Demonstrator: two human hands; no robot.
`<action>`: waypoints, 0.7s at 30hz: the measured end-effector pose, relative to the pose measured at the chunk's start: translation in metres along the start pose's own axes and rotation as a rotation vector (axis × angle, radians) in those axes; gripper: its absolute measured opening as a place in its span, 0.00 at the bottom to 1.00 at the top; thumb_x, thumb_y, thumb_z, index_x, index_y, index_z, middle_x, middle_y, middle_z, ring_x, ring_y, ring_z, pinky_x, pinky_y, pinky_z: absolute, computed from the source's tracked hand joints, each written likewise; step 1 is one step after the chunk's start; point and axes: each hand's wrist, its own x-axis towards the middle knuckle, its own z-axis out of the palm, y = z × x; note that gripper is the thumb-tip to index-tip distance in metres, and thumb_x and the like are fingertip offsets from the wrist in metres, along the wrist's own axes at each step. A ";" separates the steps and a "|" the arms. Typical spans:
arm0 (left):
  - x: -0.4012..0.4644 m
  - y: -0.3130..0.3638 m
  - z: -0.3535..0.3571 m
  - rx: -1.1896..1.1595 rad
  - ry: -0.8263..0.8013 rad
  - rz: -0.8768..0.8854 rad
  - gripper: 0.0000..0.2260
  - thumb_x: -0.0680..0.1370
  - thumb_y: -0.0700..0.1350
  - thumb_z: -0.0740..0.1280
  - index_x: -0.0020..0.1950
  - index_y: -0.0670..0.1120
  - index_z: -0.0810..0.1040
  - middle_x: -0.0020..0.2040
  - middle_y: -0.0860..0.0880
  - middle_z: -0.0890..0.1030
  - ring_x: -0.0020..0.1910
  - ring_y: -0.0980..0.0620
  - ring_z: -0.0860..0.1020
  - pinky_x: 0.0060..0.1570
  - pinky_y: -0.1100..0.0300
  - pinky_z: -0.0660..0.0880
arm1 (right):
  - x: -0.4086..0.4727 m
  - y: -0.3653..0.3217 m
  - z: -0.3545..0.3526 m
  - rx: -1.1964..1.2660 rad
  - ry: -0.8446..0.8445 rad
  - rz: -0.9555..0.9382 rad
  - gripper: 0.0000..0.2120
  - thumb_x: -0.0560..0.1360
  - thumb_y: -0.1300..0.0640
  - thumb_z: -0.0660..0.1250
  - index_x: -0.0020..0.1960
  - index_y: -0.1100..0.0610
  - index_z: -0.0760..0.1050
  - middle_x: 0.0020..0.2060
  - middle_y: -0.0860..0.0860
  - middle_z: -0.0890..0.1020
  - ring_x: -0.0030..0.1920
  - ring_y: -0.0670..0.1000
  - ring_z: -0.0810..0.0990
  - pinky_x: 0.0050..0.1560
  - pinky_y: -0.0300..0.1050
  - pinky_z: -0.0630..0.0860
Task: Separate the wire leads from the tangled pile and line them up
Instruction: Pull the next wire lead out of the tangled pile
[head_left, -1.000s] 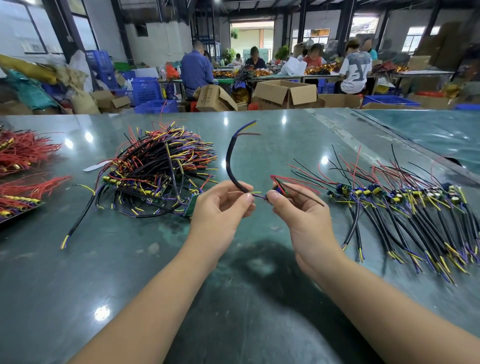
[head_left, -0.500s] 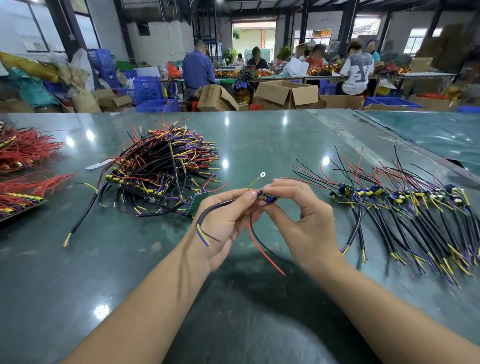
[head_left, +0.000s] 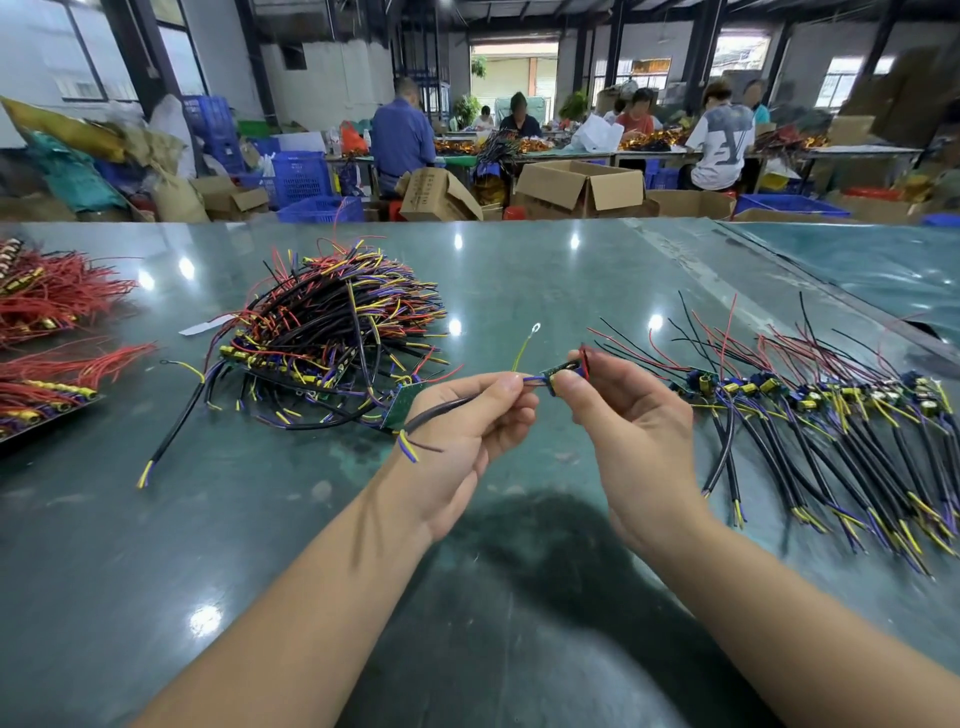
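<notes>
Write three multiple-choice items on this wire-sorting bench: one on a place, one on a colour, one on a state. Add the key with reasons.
1. Where does the tangled pile of black, red, yellow and purple wire leads lie relative to the left hand?
A. Left and farther back
B. Right
C. Under it

2. What colour is the thin wire with a ring end that rises between the hands?
A. White
B. Yellow-green
C. Blue

3. What is the right hand doing?
A. Lying flat on the green table
B. Hanging idle
C. Pinching the small green circuit board

Key: 1 A, the pile sits up-left of the hand. 2 B, its insulation looks yellow-green. 3 C, thumb and finger pinch the board.
</notes>
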 end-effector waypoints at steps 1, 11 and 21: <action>0.000 0.000 -0.001 0.034 -0.015 0.007 0.08 0.77 0.36 0.63 0.43 0.39 0.82 0.34 0.47 0.82 0.31 0.57 0.79 0.35 0.68 0.77 | 0.001 -0.001 -0.001 0.014 0.003 0.071 0.07 0.70 0.64 0.72 0.43 0.53 0.82 0.37 0.46 0.85 0.39 0.42 0.81 0.39 0.33 0.75; 0.005 0.005 -0.013 0.240 -0.105 -0.016 0.07 0.76 0.37 0.66 0.42 0.41 0.83 0.32 0.48 0.82 0.29 0.57 0.78 0.33 0.68 0.76 | 0.011 -0.015 -0.013 0.193 -0.111 0.523 0.12 0.63 0.58 0.72 0.46 0.59 0.79 0.32 0.50 0.82 0.30 0.44 0.78 0.35 0.32 0.77; 0.007 0.000 -0.011 0.338 -0.018 0.066 0.07 0.77 0.36 0.66 0.41 0.42 0.81 0.30 0.51 0.81 0.28 0.58 0.78 0.33 0.68 0.76 | 0.012 -0.016 -0.017 0.100 -0.173 0.458 0.10 0.64 0.59 0.71 0.45 0.58 0.79 0.33 0.49 0.82 0.33 0.44 0.80 0.38 0.33 0.77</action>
